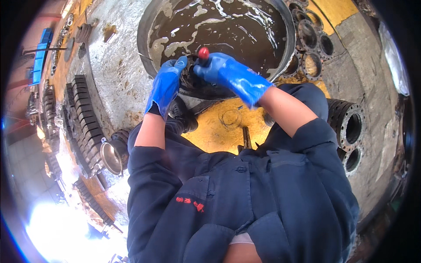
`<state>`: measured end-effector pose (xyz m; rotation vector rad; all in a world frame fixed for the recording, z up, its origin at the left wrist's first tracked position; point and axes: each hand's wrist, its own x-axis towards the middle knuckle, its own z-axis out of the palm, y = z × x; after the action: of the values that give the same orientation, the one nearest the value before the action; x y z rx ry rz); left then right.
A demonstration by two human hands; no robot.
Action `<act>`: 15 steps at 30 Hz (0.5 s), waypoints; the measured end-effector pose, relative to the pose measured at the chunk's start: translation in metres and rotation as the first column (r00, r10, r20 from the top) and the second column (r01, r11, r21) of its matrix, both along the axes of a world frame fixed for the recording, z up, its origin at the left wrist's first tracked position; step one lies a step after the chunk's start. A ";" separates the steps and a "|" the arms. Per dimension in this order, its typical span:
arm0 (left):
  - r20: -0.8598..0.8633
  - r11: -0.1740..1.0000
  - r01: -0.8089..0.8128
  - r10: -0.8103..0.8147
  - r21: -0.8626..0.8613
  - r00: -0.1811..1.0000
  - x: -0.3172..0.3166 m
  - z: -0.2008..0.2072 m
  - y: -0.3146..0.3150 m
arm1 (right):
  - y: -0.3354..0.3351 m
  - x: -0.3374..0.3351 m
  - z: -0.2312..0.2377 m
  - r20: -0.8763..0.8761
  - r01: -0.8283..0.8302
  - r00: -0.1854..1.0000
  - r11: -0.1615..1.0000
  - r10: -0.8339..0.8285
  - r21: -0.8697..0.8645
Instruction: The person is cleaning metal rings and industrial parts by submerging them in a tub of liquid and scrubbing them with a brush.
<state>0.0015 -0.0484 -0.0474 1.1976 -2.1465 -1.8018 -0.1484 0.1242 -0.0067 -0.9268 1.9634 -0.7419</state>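
Has flanged rings (312, 53) beside right edge of basin (290, 37); grips dark part (187, 79) with left hand (169, 72), red-ended tool (203, 53) with right hand (215, 68); points tool's long axis toward far edge.

Left hand: your left hand (169, 75) is gloved in blue, thumb stretched away from you, the other fingers partly hidden.
Right hand: your right hand (215, 66), gloved alike, is curled into a tight grip, level with the left and just beside it.
Wrists: the left cuff (160, 100) sits nearly upright; the right cuff (251, 87) slants inward.
Forearms: your left forearm (151, 131) reaches almost straight forward, your right forearm (290, 110) angles toward the middle; both are bare.
Sleeves: dark sleeves (326, 139) bunch near your elbows.
Legs: your knees stand apart.
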 end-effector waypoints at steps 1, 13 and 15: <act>0.006 1.000 0.000 0.000 -0.022 1.000 0.001 0.003 0.001 | 0.002 -0.006 0.015 0.160 0.054 0.986 0.999 -0.055 0.007; 0.073 0.977 0.155 -0.146 -0.144 0.987 -0.003 0.032 0.009 | 0.025 0.028 -0.110 -0.014 0.303 0.922 0.743 -0.388 -0.597; 0.043 0.977 0.194 -0.191 -0.091 0.981 -0.019 0.023 0.017 | 0.030 0.006 -0.138 0.417 0.490 0.855 0.741 -0.308 -0.459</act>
<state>-0.0177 -0.0311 -0.0246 1.0385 -2.4122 -1.7373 -0.1420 0.1540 -0.1449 -0.6282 1.6911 -1.6789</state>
